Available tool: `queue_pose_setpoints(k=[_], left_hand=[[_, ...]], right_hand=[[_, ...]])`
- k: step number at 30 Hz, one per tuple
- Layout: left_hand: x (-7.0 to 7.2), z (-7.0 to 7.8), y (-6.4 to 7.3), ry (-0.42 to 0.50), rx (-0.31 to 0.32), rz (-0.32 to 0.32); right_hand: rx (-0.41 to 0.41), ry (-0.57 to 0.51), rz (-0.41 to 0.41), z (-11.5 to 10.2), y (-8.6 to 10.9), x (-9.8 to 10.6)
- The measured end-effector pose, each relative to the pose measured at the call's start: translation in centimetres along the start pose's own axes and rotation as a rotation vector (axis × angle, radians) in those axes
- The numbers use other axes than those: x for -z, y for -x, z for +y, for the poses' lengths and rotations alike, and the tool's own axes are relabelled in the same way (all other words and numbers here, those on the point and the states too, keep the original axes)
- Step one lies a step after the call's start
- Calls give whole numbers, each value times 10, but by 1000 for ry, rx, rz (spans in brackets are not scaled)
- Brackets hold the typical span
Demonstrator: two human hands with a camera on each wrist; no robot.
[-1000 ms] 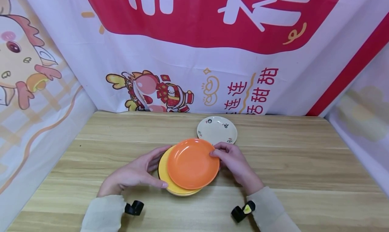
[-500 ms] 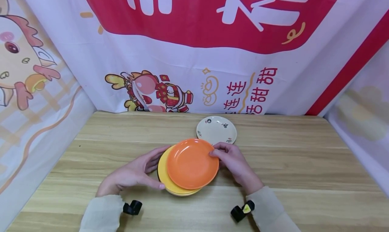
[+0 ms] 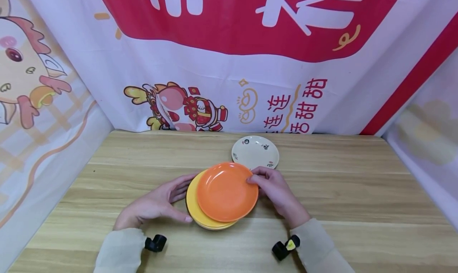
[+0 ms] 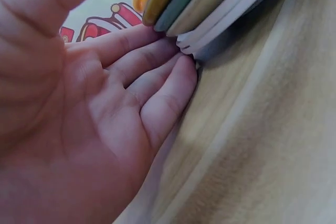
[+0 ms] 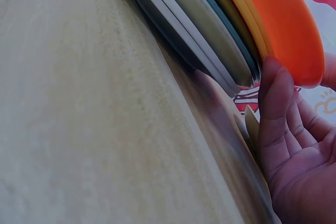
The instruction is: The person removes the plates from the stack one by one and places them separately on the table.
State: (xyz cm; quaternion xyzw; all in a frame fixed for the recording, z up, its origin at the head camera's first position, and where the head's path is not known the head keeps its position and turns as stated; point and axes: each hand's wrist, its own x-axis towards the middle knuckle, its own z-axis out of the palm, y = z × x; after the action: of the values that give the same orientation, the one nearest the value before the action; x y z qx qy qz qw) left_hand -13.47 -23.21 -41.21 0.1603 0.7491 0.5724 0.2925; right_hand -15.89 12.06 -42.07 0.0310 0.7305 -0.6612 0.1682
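An orange plate [image 3: 227, 193] lies tilted on top of a stack of plates, its right rim pinched between the thumb and fingers of my right hand [image 3: 275, 189]. Beneath it shows a yellow plate [image 3: 195, 199]. The wrist views reveal several more plates lower in the stack, among them a teal plate [image 4: 184, 2], an olive-beige plate [image 5: 210, 30] and white plates [image 5: 178, 24]. My left hand [image 3: 161, 203] stands at the stack's left side, fingers extended with their tips right at the plate edges and the thumb apart from the fingers.
Behind the stack, a cream plate [image 3: 255, 151] with small dark motifs rests on the wooden table [image 3: 340, 193]. A printed cloth [image 3: 229, 72] hangs along the table's back edge. More cloth [image 3: 46, 146] hangs at the left side.
Almost nothing differs. The left thumb has drawn slightly away from the yellow plate's edge, while the right hand keeps its pinch on the orange plate.
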Motion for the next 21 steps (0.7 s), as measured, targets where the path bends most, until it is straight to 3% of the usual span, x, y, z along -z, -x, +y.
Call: queue_pose_setpoints(k=[21], left_hand=[[1,-5,-3,10,-34,6]], right_hand=[[-6,4,10,0,-1,-1]])
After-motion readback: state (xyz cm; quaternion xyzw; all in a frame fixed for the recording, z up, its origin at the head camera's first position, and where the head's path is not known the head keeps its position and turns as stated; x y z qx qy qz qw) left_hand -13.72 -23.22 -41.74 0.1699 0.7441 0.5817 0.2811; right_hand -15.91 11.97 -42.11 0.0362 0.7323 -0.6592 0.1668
